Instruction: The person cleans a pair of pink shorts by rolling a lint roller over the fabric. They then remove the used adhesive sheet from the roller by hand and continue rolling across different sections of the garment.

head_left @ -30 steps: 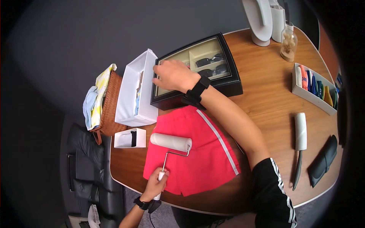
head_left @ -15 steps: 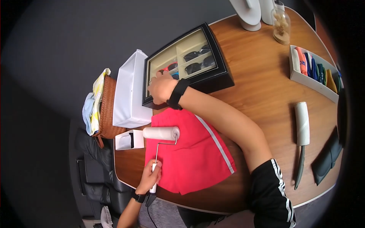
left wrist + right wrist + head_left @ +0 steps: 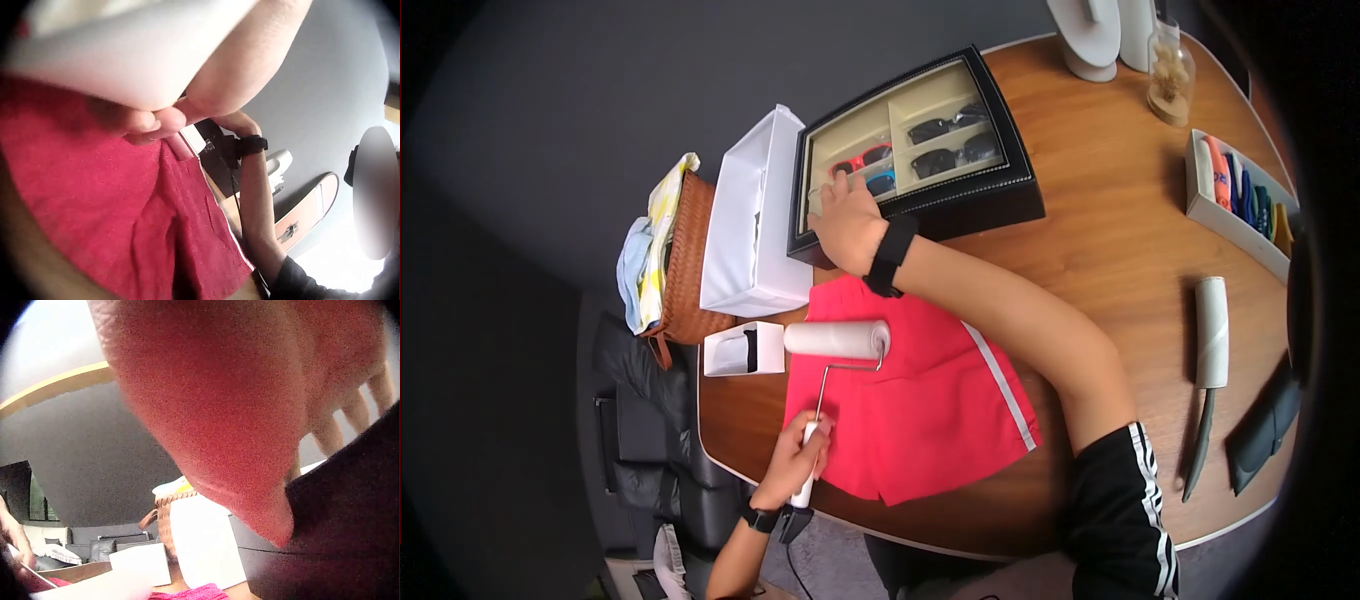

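In the head view my left hand (image 3: 792,462) grips the white handle of a lint roller (image 3: 836,339), its wide white roll lying on red shorts (image 3: 920,430) near the waistband. The left wrist view shows my fingertips (image 3: 167,120) curled round that handle, close to the lens. My right hand (image 3: 850,228) rests with fingers spread on the near left corner of a black sunglasses case (image 3: 975,212). The case's lid is down, and red, blue and dark glasses show through its window. In the right wrist view my thumb (image 3: 275,525) presses the case's dark side.
Left of the case stand a white fabric bin (image 3: 785,240), a wicker basket (image 3: 690,250) with clothes and a small white box (image 3: 772,350). Another lint roller (image 3: 1213,330), a dark pouch (image 3: 1262,435) and a box of rolled socks (image 3: 1235,225) lie to the right.
My right hand has slid toward the case's near edge, uncovering the red and blue glasses. The lint roller has shifted slightly toward the waistband and the small white box.
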`<state>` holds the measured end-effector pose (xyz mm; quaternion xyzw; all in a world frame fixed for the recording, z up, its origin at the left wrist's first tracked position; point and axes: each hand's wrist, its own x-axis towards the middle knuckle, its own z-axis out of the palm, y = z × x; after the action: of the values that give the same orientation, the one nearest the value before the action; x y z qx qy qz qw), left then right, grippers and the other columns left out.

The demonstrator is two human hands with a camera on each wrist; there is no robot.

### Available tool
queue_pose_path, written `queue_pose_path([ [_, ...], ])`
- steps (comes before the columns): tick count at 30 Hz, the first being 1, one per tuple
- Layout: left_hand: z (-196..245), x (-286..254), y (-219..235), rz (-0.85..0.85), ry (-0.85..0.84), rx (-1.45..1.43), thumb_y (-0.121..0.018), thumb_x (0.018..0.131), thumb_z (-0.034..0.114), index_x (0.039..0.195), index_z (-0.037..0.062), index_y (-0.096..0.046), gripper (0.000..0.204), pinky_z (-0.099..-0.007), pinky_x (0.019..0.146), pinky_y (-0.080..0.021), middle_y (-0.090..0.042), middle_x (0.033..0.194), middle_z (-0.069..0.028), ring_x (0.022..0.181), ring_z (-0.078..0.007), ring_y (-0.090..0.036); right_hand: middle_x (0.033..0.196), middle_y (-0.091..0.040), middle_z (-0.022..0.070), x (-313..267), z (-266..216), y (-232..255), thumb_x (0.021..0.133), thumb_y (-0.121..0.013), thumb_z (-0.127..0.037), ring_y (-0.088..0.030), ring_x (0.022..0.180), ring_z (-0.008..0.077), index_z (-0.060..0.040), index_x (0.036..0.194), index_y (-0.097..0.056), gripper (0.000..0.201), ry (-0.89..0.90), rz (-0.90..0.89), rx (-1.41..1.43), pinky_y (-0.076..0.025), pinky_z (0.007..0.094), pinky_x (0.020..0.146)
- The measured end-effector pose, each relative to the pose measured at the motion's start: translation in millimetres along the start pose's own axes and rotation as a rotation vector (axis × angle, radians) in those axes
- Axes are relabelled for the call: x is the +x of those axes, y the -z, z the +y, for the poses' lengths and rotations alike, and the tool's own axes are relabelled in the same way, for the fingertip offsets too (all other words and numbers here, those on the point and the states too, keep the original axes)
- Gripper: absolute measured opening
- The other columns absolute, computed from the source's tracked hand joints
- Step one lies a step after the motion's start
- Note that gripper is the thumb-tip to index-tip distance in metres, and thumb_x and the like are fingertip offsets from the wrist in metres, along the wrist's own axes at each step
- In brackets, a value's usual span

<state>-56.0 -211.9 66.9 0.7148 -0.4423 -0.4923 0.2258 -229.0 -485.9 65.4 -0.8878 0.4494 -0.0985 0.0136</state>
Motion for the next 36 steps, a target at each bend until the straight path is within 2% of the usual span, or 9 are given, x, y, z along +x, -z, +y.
queue_pose_path([
  [8, -30.4, -13.2, -6.1, -0.047, -0.199, -0.187, -0.052, 0.103, 0.007, 0.132, 0.0097, -0.045, 0.030, -0.0225, 0.042, -0.036, -0.050, 0.076, 0.0012, 0.050, -0.0051, -0.045, 0.145, -0.050, 0.0202, -12.7, 18.0, -39.6, 0.096, -0.052, -0.049, -0.037, 0.140, 0.0443, -0.0148, 0.138, -0.057, 0.054, 0.169, 0.394, -0.003, -0.025, 0.0578, 0.115],
  [16, -62.6, -53.0, -21.6, -0.102, -0.490, -0.401, -0.056, 0.103, 0.022, 0.131, 0.0081, -0.048, 0.032, -0.0232, 0.044, -0.035, -0.051, 0.072, 0.0027, 0.051, -0.0039, -0.046, 0.132, -0.056, 0.0207, -90.3, -28.8, 2.1, 0.097, -0.057, -0.033, -0.049, 0.127, 0.0416, -0.0059, 0.129, -0.059, 0.042, 0.314, 0.574, 0.234, -0.039, 0.0497, 0.108],
  [20, -46.8, -17.8, -52.5, -0.081, -0.737, -0.395, -0.057, 0.102, 0.021, 0.124, 0.0053, -0.050, 0.027, -0.0311, 0.047, -0.042, -0.055, 0.076, -0.0020, 0.053, -0.0097, -0.049, 0.114, -0.063, 0.0208, -191.3, -49.6, 38.4, 0.103, -0.053, -0.024, -0.061, 0.108, 0.0356, 0.0007, 0.122, -0.060, 0.032, 0.053, 0.420, 0.672, -0.048, 0.0381, 0.095],
  [24, -11.0, 7.9, -89.2, -0.229, -0.549, -0.498, -0.057, 0.101, 0.021, 0.118, 0.0051, -0.051, 0.024, -0.0319, 0.058, -0.046, -0.058, 0.082, -0.0052, 0.068, -0.0134, -0.057, 0.102, -0.064, 0.0155, -266.9, -55.3, 64.8, 0.106, -0.050, -0.028, -0.063, 0.096, 0.0241, -0.0002, 0.121, -0.062, 0.033, -0.215, 0.470, 0.627, -0.050, 0.0353, 0.087],
  [26, 1.9, 28.7, -120.1, -0.330, -0.508, -0.624, -0.059, 0.099, 0.026, 0.114, 0.0044, -0.050, 0.027, -0.0322, 0.061, -0.047, -0.057, 0.081, -0.0055, 0.071, -0.0160, -0.059, 0.115, -0.064, 0.0108, -294.2, -42.5, 49.5, 0.106, -0.051, -0.029, -0.061, 0.102, 0.0177, -0.0025, 0.132, -0.055, 0.038, -0.348, 0.326, 0.692, -0.049, 0.0312, 0.088],
  [28, 5.3, 80.7, -178.3, -0.034, -0.681, -0.633, -0.060, 0.098, 0.031, 0.112, 0.0038, -0.048, 0.033, -0.0361, 0.060, -0.049, -0.055, 0.075, -0.0041, 0.062, -0.0197, -0.057, 0.115, -0.064, 0.0094, -307.1, -37.6, 36.2, 0.106, -0.052, -0.030, -0.061, 0.100, 0.0165, -0.0044, 0.138, -0.052, 0.041, -0.317, 0.320, 0.702, -0.051, 0.0307, 0.085],
  [30, 14.2, 81.5, -193.5, -0.070, -0.712, -0.731, -0.062, 0.096, 0.033, 0.107, 0.0021, -0.054, 0.034, -0.0406, 0.066, -0.052, -0.060, 0.080, -0.0100, 0.067, -0.0262, -0.061, 0.112, -0.063, 0.0116, -315.2, -76.5, 40.3, 0.106, -0.050, -0.027, -0.061, 0.101, 0.0187, -0.0071, 0.147, -0.041, 0.046, -0.641, 0.079, 1.192, -0.056, 0.0370, 0.082],
  [34, 3.3, 91.7, -158.8, -0.121, -0.887, -0.113, -0.062, 0.090, 0.027, 0.088, 0.0027, -0.065, 0.024, -0.0457, 0.073, -0.051, -0.065, 0.097, -0.0208, 0.087, -0.0371, -0.064, 0.112, -0.064, 0.0100, -310.0, -77.9, 23.0, 0.104, -0.056, -0.025, -0.064, 0.098, 0.0180, -0.0088, 0.154, -0.028, 0.059, -0.690, -0.029, 1.260, -0.056, 0.0362, 0.081],
  [36, -12.0, 98.7, -140.7, 0.251, -1.247, 0.105, -0.061, 0.089, 0.025, 0.086, 0.0031, -0.066, 0.022, -0.0506, 0.071, -0.051, -0.069, 0.086, -0.0192, 0.079, -0.0400, -0.066, 0.111, -0.065, 0.0107, -308.5, -61.9, 1.2, 0.101, -0.061, -0.019, -0.066, 0.090, 0.0176, -0.0087, 0.154, -0.029, 0.063, -0.670, -0.145, 1.283, -0.057, 0.0352, 0.077],
])
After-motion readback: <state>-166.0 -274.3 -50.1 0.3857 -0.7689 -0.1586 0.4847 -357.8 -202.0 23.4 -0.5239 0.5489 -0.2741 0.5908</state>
